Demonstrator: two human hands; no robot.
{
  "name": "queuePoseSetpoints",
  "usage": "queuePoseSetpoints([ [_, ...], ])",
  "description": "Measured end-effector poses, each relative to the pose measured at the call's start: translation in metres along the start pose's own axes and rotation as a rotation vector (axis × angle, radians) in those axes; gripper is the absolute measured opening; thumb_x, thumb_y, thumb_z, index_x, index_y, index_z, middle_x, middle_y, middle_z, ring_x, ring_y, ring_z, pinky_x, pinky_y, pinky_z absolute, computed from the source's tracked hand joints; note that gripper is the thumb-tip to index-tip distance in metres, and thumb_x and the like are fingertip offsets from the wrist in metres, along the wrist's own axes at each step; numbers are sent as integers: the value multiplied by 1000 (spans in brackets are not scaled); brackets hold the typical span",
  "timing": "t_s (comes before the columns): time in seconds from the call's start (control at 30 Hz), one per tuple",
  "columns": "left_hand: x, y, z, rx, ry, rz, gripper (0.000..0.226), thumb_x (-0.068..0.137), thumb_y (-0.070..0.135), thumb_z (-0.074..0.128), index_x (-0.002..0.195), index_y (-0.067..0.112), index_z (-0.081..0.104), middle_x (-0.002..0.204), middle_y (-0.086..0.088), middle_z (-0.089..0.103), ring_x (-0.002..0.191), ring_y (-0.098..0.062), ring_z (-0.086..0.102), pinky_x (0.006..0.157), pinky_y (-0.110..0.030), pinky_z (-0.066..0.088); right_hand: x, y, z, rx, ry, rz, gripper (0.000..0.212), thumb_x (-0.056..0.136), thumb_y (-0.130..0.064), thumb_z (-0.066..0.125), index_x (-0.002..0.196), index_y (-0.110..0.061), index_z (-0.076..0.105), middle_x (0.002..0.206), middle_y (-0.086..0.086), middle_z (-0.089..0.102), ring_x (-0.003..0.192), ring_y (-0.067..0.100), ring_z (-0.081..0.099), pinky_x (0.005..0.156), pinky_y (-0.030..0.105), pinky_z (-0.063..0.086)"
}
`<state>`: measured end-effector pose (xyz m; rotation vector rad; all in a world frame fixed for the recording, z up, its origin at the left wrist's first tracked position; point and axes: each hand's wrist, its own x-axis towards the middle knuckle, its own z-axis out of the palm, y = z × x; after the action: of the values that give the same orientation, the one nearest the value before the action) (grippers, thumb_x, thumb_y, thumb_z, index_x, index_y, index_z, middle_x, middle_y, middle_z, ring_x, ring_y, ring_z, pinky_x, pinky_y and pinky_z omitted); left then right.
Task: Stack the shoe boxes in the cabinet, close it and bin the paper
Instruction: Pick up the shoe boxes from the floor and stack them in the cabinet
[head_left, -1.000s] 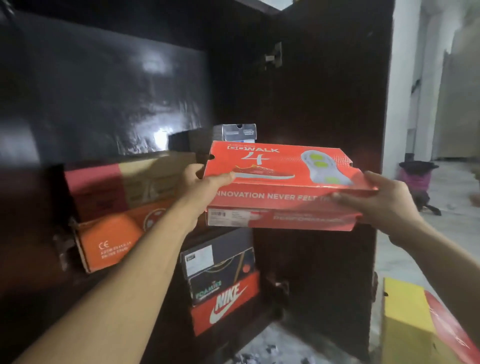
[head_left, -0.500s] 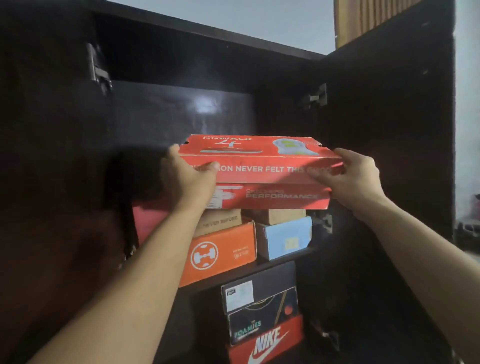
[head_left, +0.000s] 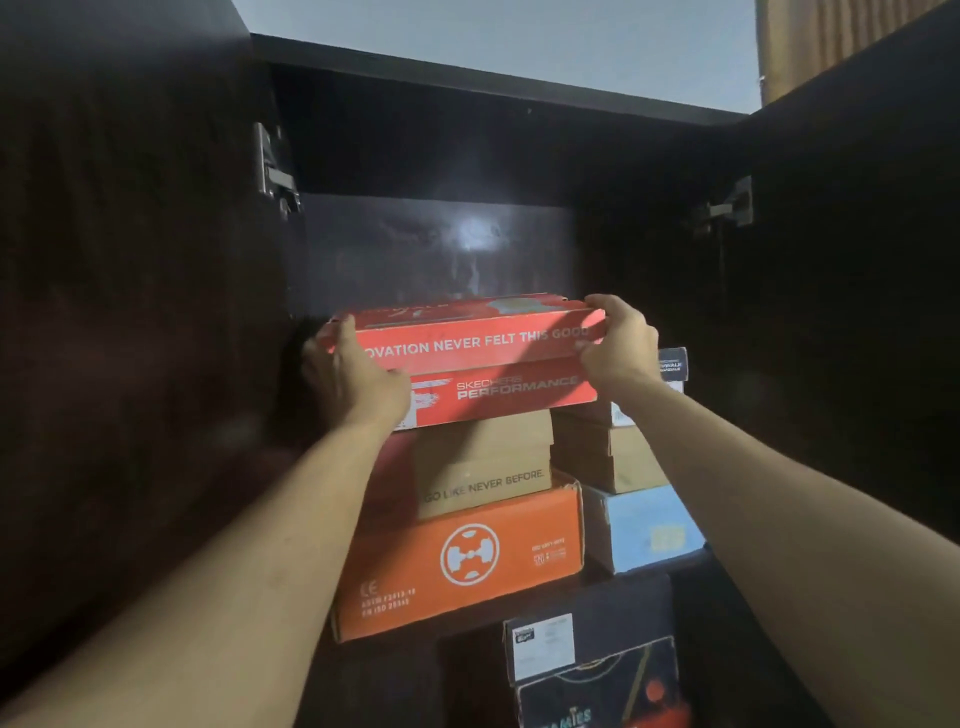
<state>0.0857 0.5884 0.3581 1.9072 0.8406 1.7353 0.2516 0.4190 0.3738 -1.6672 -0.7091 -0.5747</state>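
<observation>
A red Skechers shoe box (head_left: 483, 364) sits at the top of the stack inside the dark cabinet (head_left: 467, 130). My left hand (head_left: 353, 379) grips its left end and my right hand (head_left: 618, 343) grips its right end. Its underside appears to rest on a brown cardboard box (head_left: 483, 462), which lies on an orange box (head_left: 457, 561). To the right stand another brown box (head_left: 608, 457) and a light blue box (head_left: 644, 530). No paper is in view.
Both cabinet doors stand open, the left door (head_left: 130, 312) and the right door (head_left: 857, 312), with metal hinges (head_left: 272, 171) at the frame. On the shelf below sit a dark box with a white label (head_left: 587, 634) and a black Foamies box (head_left: 597, 691).
Both hands have carried the red box up and into the upper shelf, onto the brown box. The camera has tilted upward and closer to the cabinet.
</observation>
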Motion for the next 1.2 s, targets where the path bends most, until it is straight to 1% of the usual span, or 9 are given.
queuePoseSetpoints([
  [0.17,13,-17,4,-8,-47,-26,78,77,2,67,147,18,36,151,-10,27,139,-25,24,115,-23,17,14,8,35,18,-11,22,53,87,1,57,133,-26,55,115,8,64,91,19,54,74,28,47],
  [0.27,16,-27,4,55,-148,-40,85,78,3,68,150,27,30,160,-11,-1,146,-27,12,119,-27,15,24,13,51,-5,-17,12,51,87,-1,57,130,-28,58,114,7,66,87,17,51,73,23,42],
  [0.37,13,-37,4,307,-257,84,99,79,10,71,153,35,11,157,-6,-30,147,-37,-8,120,-38,10,27,20,62,-46,-28,6,51,88,-3,56,133,-28,56,118,6,67,97,22,58,75,23,40],
  [0.5,-10,-51,13,643,-296,304,107,80,13,61,150,31,-18,148,-9,-45,136,-40,-38,115,-56,-13,21,27,70,-84,-18,-11,51,94,-14,53,141,-32,47,120,6,66,104,26,61,79,30,47],
  [0.6,-22,-66,22,766,-341,375,115,78,14,63,148,28,-27,146,-9,-48,133,-39,-43,112,-61,-16,18,28,71,-195,-101,-38,58,95,-17,53,147,-35,34,116,9,66,93,27,61,69,30,48],
  [0.73,-21,-69,25,805,-424,336,120,76,21,68,146,32,-29,146,-6,-48,132,-36,-45,110,-61,-17,14,32,77,-386,-312,-49,95,86,-15,64,152,-39,-1,124,11,58,102,31,61,82,42,54],
  [0.83,-14,-64,24,790,-491,313,117,76,28,70,149,35,-22,148,-3,-46,134,-34,-44,111,-61,-13,12,37,85,-474,-429,-36,104,84,-10,61,150,-37,-15,125,14,58,103,33,61,89,47,52],
  [1.03,-27,-53,26,741,-438,287,112,76,27,69,152,28,-12,152,-13,-38,138,-35,-37,113,-62,-12,1,51,81,-440,-415,-30,86,85,-27,67,151,-24,11,120,12,61,105,35,61,85,42,51],
  [1.2,-61,-32,43,635,-407,369,100,79,29,67,154,18,1,157,-16,-25,143,-33,-30,115,-59,-11,-11,61,52,-424,-458,-59,65,74,-27,77,130,-16,44,116,5,65,103,27,62,86,40,53],
])
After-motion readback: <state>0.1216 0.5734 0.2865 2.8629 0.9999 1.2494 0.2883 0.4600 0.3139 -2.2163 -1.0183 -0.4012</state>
